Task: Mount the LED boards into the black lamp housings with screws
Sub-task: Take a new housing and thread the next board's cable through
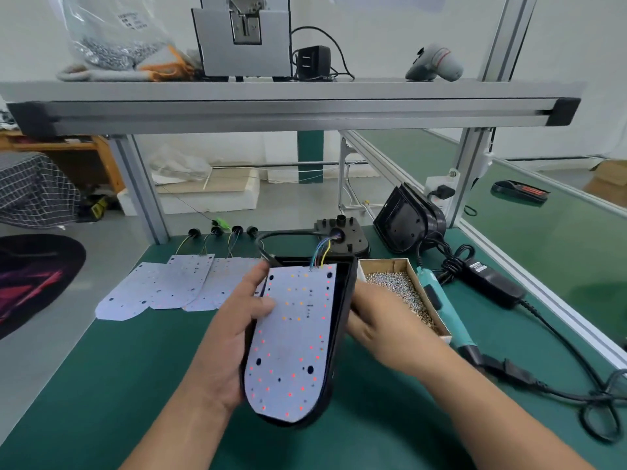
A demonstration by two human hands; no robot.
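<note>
Green mat (135, 385) beneath an aluminium shelf (288, 110); fingers of left hand (234, 327) round black housing (342, 320), right hand (376, 323) grip untellable.

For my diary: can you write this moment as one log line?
step: LED board lies in housing | left hand: holds housing | right hand: at housing's edge, grip unclear | screwdriver: on mat
</note>
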